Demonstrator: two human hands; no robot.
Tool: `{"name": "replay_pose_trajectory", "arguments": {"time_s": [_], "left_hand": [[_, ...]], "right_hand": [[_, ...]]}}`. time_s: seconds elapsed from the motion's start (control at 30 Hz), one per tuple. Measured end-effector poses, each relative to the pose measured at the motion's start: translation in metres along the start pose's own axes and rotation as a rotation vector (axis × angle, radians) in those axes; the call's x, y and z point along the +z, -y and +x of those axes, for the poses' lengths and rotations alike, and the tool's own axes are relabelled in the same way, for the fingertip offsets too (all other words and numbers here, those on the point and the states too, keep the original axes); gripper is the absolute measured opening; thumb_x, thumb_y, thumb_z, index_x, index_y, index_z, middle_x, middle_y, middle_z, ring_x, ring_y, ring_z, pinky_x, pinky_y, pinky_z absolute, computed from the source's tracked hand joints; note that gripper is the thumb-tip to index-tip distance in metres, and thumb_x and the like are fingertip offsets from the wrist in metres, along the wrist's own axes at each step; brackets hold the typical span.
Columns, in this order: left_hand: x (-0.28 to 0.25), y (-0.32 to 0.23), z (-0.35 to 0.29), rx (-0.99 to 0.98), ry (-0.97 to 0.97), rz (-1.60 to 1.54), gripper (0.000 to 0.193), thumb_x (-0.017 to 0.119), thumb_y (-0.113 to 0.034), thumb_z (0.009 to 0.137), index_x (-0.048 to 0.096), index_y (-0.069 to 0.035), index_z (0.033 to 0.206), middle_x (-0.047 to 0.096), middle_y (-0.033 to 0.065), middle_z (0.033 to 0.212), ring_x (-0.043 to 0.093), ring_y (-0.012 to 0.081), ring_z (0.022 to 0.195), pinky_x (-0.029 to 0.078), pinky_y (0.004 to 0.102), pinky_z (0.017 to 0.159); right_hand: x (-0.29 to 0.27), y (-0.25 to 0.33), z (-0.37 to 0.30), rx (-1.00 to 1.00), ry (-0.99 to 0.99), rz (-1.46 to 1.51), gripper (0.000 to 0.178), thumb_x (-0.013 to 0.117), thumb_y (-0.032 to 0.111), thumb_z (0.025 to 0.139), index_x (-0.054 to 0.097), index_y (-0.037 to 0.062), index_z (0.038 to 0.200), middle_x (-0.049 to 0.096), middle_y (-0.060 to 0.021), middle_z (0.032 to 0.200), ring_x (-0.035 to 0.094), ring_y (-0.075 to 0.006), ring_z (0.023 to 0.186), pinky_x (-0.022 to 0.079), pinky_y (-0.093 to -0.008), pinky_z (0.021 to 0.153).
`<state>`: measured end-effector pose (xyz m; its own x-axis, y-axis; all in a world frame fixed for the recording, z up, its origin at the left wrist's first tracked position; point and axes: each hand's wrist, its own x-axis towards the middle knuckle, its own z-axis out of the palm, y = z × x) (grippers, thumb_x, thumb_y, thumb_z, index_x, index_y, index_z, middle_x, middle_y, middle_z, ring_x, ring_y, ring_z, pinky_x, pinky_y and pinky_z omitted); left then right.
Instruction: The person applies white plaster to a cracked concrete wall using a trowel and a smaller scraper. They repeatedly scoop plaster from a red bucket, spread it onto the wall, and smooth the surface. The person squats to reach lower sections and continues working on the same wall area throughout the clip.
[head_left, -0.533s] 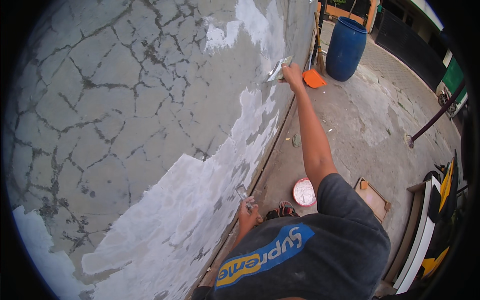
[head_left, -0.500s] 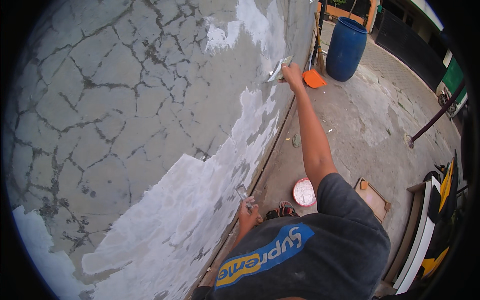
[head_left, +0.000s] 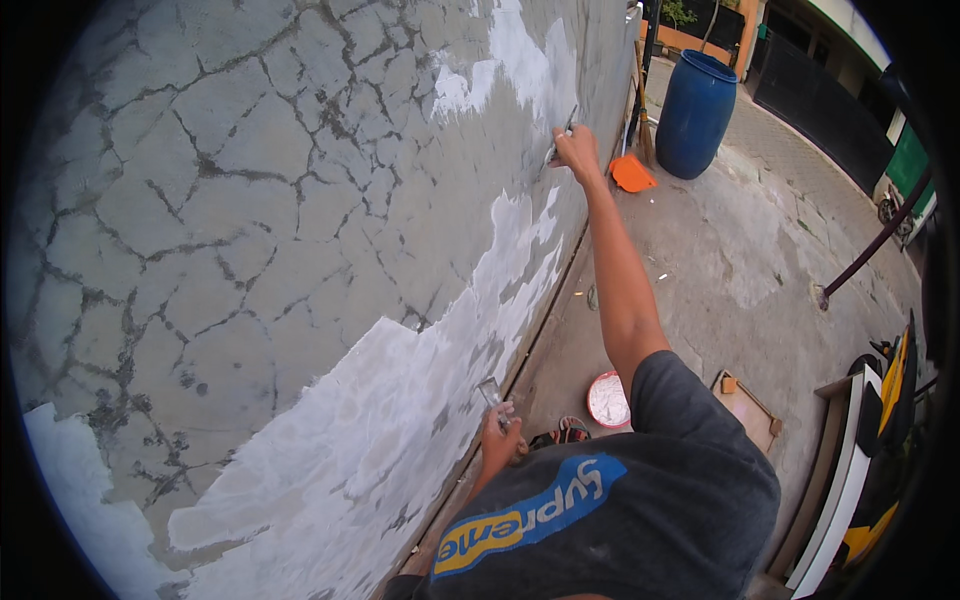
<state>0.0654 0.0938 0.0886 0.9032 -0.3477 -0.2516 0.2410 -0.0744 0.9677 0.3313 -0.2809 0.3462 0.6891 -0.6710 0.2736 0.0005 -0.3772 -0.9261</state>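
A grey cracked wall [head_left: 235,240] fills the left side, with white putty [head_left: 370,420] spread in patches along its lower part and near the top. Stretched far forward, my right hand [head_left: 578,153] grips a flat scraper [head_left: 572,118] against the wall, just below the upper white patch. The scraper is seen nearly edge-on. Close to my body, my left hand [head_left: 499,438] is closed around a smaller putty knife [head_left: 488,391], its blade pointing up beside the wall. A red-rimmed bucket [head_left: 607,400] of white putty stands on the ground to the right of my left hand.
Ahead stand a blue barrel [head_left: 696,115], an orange dustpan [head_left: 633,173] and a broom [head_left: 644,140] by the wall. A wooden board [head_left: 750,408] lies right of the bucket. Farther right are a white-edged panel [head_left: 835,480] and a slanting pole [head_left: 875,245].
My right hand has shifted slightly left and down along the wall, and its scraper has turned from showing its broad face to nearly edge-on. My left hand keeps its hold on the putty knife.
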Motion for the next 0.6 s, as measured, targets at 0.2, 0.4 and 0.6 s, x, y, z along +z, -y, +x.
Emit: {"name": "replay_pose_trajectory", "arguments": {"time_s": [0.2, 0.4, 0.6], "left_hand": [[0.002, 0.007, 0.004, 0.072, 0.036, 0.058, 0.038, 0.062, -0.010, 0.085, 0.053, -0.003, 0.121, 0.061, 0.0131, 0.110, 0.059, 0.0137, 0.055, 0.049, 0.0286, 0.057], [0.012, 0.002, 0.006, 0.063, 0.093, 0.046, 0.038, 0.063, -0.010, 0.085, 0.052, -0.003, 0.122, 0.060, 0.0130, 0.110, 0.060, 0.0130, 0.055, 0.049, 0.0278, 0.053], [0.021, -0.009, 0.006, 0.021, 0.158, 0.066, 0.039, 0.063, -0.011, 0.086, 0.052, -0.003, 0.122, 0.060, 0.0131, 0.111, 0.060, 0.0132, 0.055, 0.049, 0.0278, 0.052]], "right_hand": [[-0.005, 0.040, 0.004, -0.134, -0.029, -0.166, 0.040, 0.054, 0.020, 0.082, 0.057, -0.0151, 0.099, 0.064, -0.0172, 0.069, 0.069, -0.0248, 0.059, 0.057, -0.0321, 0.058], [-0.023, 0.088, -0.018, -0.189, -0.009, 0.002, 0.039, 0.055, 0.024, 0.081, 0.060, -0.0134, 0.093, 0.063, -0.0156, 0.066, 0.069, -0.0259, 0.060, 0.054, -0.0341, 0.062], [-0.066, 0.054, -0.023, -0.333, -0.233, -0.113, 0.036, 0.055, 0.026, 0.082, 0.061, -0.0086, 0.089, 0.062, -0.0179, 0.067, 0.065, -0.0311, 0.069, 0.049, -0.0412, 0.065]]}}
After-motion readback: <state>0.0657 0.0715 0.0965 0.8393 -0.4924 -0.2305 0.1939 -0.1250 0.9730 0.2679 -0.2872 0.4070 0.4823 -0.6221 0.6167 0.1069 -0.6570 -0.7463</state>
